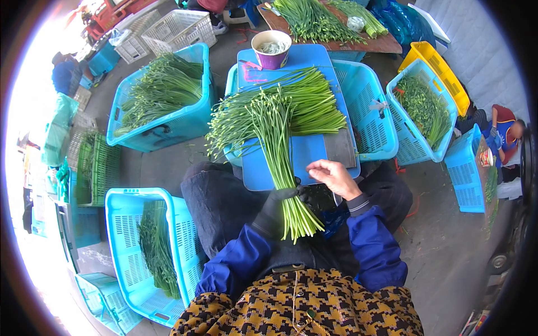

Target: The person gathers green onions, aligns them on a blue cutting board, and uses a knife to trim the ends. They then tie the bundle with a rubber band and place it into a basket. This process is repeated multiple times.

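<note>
My left hand [286,195], in a dark glove, grips a bunch of flowering garlic chives [275,143] near its cut stem ends, the buds pointing away from me. To the right of the bunch, my bare right hand [334,175] is raised with fingers slightly bent; nothing clearly shows between them. Beyond the held bunch, a pile of loose chives [313,103] lies across a blue board [309,157]. A flat dark plate [339,147] rests on the board's right side. At the far end stands a purple and white tub [272,49] holding pale bands or ties, beside a pink-handled tool [251,65].
Blue crates holding greens stand at the left [206,84], lower left [110,235] and right [452,126]. Another blue crate [388,138] supports the board. Ahead is a wooden board [391,45] piled with chives. A person [504,134] sits far right; another [65,73] is far left.
</note>
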Tool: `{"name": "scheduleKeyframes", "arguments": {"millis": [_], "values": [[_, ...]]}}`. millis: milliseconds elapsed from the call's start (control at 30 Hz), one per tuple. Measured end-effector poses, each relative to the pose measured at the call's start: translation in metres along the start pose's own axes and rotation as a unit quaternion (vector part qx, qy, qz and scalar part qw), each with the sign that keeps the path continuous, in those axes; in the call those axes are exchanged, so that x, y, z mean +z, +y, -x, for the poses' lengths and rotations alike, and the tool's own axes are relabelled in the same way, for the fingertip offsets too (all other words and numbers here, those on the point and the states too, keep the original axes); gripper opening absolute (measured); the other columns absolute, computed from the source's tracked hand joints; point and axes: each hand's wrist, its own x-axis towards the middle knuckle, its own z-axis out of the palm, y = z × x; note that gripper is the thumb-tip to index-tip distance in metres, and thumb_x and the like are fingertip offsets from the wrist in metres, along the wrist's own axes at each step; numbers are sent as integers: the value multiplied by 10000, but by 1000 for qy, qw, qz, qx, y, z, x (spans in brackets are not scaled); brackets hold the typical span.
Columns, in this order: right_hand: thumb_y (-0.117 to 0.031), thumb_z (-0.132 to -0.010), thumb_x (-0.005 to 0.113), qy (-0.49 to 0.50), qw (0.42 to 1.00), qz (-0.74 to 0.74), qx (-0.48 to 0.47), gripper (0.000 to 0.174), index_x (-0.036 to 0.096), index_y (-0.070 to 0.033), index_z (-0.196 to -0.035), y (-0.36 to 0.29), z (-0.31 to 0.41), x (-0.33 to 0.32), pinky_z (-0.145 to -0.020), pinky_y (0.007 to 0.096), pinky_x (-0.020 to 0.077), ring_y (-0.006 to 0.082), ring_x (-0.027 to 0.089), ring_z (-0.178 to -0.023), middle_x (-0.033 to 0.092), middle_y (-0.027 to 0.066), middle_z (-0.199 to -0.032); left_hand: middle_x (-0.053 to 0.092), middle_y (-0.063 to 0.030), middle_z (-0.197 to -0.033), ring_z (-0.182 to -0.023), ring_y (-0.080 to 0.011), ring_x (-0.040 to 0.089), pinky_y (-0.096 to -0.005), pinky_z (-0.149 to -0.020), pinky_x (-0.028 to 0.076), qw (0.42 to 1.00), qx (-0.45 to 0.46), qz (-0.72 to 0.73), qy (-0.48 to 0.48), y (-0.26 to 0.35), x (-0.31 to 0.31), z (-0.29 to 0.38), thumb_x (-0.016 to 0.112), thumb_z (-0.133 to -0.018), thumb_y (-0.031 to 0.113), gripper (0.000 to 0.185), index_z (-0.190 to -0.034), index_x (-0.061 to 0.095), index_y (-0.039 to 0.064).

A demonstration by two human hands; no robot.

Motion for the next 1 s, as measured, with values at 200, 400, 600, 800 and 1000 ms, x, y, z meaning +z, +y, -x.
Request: {"name": "scheduleKeyframes", "arguments": {"millis": [200, 400, 600, 800, 1000], "values": [[-94, -835, 734, 107, 878, 254, -391, 318, 689, -86, -1150, -89, 11, 7, -898, 360, 535, 262, 656, -1077, 690, 55, -1135, 651, -60, -948, -883, -252, 646, -515, -996, 478, 985, 29, 43, -166, 7, 35, 15, 705, -854, 60, 396, -1236, 600, 71], [-111, -873, 612, 36, 639, 541, -546, 573, 523, -326, -1396, -170, 41, 2, -1190, 569, 300, 271, 325, -1493, 446, -64, -1532, 644, -98, -1024, -939, -266, 624, -461, -906, 490, 948, -60, -8, -313, 4, 73, 23, 682, -762, 183, 504, -1236, 565, 59], [-213, -859, 605, -54, 535, 573, -619, 414, 597, -305, -1263, -185, 47, 0, -1263, 577, 139, 244, 314, -1509, 522, -68, -1427, 603, -193, -1273, -1133, -297, 628, -429, -958, 549, 772, -96, -95, -621, -19, 42, -42, 521, -1000, 118, 365, -1350, 515, 14], [-171, -776, 645, -105, 553, 567, -602, 123, 597, -85, -849, -192, 71, -31, -937, 362, 559, 222, 673, -910, 574, 33, -793, 633, -197, -1276, -1143, -267, 640, -430, -972, 562, 861, -175, -174, -445, 0, 89, -5, 442, -1076, 218, 366, -1337, 538, -19], [-131, -774, 658, -30, 674, 602, -427, 122, 577, -69, -840, -206, 120, -77, -606, 378, 511, 254, 628, -702, 539, 57, -737, 697, -160, -1065, -986, -193, 689, -279, -850, 574, 934, -179, -195, -241, -12, 86, -46, 465, -1058, 215, 342, -1250, 579, -45]]}}
